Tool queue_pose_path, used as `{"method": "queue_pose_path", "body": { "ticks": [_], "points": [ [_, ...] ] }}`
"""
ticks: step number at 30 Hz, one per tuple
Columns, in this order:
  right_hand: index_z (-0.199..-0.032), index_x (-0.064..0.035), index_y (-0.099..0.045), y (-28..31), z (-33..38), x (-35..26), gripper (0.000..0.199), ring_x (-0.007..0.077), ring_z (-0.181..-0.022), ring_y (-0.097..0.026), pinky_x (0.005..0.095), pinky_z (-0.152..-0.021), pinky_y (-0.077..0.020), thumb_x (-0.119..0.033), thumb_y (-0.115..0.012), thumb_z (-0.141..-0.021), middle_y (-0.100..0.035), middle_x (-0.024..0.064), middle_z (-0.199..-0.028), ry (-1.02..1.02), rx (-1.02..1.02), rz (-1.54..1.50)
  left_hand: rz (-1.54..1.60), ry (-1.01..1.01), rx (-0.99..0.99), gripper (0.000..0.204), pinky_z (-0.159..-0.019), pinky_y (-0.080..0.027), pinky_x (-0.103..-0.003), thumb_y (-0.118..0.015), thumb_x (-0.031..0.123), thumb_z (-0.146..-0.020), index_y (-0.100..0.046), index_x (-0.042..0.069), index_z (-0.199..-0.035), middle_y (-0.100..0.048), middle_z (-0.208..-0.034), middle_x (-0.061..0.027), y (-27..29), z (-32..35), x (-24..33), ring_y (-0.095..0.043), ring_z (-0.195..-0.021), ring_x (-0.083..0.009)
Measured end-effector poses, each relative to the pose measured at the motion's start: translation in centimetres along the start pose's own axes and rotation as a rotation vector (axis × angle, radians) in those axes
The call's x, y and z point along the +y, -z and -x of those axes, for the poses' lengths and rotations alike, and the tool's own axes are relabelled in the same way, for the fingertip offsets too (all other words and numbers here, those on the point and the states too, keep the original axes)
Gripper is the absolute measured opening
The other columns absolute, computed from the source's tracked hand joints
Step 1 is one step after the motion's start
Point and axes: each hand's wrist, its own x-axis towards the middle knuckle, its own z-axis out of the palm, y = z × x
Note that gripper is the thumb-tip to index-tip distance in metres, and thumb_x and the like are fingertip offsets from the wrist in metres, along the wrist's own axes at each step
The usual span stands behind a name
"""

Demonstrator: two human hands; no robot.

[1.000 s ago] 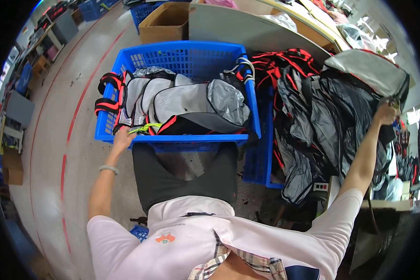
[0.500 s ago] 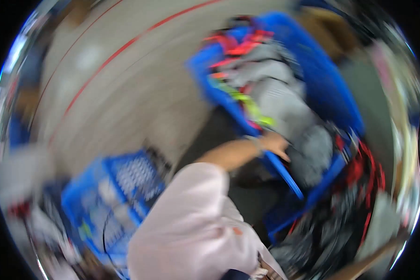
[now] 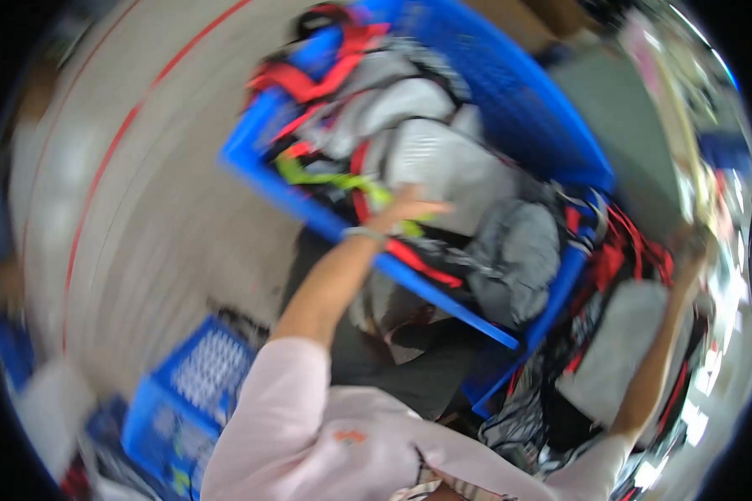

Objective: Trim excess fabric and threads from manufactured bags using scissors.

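Note:
My left hand [image 3: 408, 209] reaches over the near rim of a large blue plastic crate [image 3: 526, 92], fingers stretched out above the contents. Nothing shows in its grip. Beneath and beside it lie several grey bags [image 3: 451, 167] with red and black trim, and a yellow-green strap [image 3: 326, 177] runs near my wrist. A crumpled grey bundle [image 3: 518, 259] fills the crate's nearer right end. Off to the right, my right arm stretches up past another grey bag [image 3: 618, 351]; my right hand [image 3: 695, 244] is by the cluttered surface edge, too blurred for its fingers to be read.
A smaller blue basket [image 3: 171, 401] stands at the lower left. Red straps [image 3: 639, 242] and dark bags are heaped right of the crate. Behind it is a grey-green panel [image 3: 622, 125]. Red lines [image 3: 113, 154] cross the floor at left.
The view has swung, so the crate sits further left. My left hand has moved from the crate's rim near the grey bundle to over the grey bags. More of my right arm now shows.

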Motion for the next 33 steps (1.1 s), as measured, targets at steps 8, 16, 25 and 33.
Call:
{"method": "queue_pose_path", "body": {
  "ticks": [8, 16, 25, 33],
  "points": [
    [-0.092, -0.0021, -0.047, -3.9, 8.7, -6.1, 0.016, 0.0123, -0.059, -0.058, 0.0246, -0.05, -0.0491, -0.008, -0.062, -0.088, -0.055, 0.0064, -0.071, -0.462, -0.161, -0.346, -0.147, 1.008, 0.224, 0.122, -0.107, -0.035, -0.038, -0.08, 0.06, -0.054, -0.028, -0.013, -0.136, -0.039, -0.139, -0.0306, 2.0, -7.3, -8.5, -0.042, -0.129, -0.034],
    [-0.089, -0.0024, -0.057, -9.1, 10.2, -2.6, 0.016, 0.0139, -0.058, -0.06, 0.0265, -0.056, -0.0479, -0.014, -0.067, -0.086, -0.061, 0.0065, -0.072, -0.774, -0.276, -0.37, 0.677, 0.672, 0.275, 0.059, -0.079, -0.051, -0.037, -0.081, 0.028, -0.069, -0.06, -0.009, -0.109, -0.065, -0.105, -0.0187, 2.4, -8.1, -4.7, -0.064, -0.095, -0.0251],
    [-0.091, 0.0005, -0.057, -8.6, 13.5, -2.7, 0.018, 0.0171, -0.058, -0.062, 0.0268, -0.056, -0.0499, -0.01, -0.069, -0.084, -0.062, 0.0099, -0.074, -0.699, -0.301, -0.577, -0.196, 0.319, -0.029, 0.05, -0.061, -0.046, -0.035, -0.076, 0.041, -0.071, -0.068, -0.007, -0.079, -0.064, -0.072, -0.0152, 7.6, -9.8, 7.6, -0.061, -0.068, -0.0188],
    [-0.091, -0.0013, -0.057, -3.6, 14.2, -1.7, 0.017, 0.0164, -0.063, -0.064, 0.0273, -0.057, -0.051, -0.008, -0.07, -0.083, -0.063, 0.0087, -0.076, -0.725, 0.095, -0.6, 0.294, 0.017, 0.106, 0.04, -0.067, -0.05, -0.031, -0.074, 0.034, -0.071, -0.07, -0.002, -0.088, -0.07, -0.084, -0.0126, 10.4, -6.3, 25.5, -0.067, -0.073, -0.021]
  ]
}}
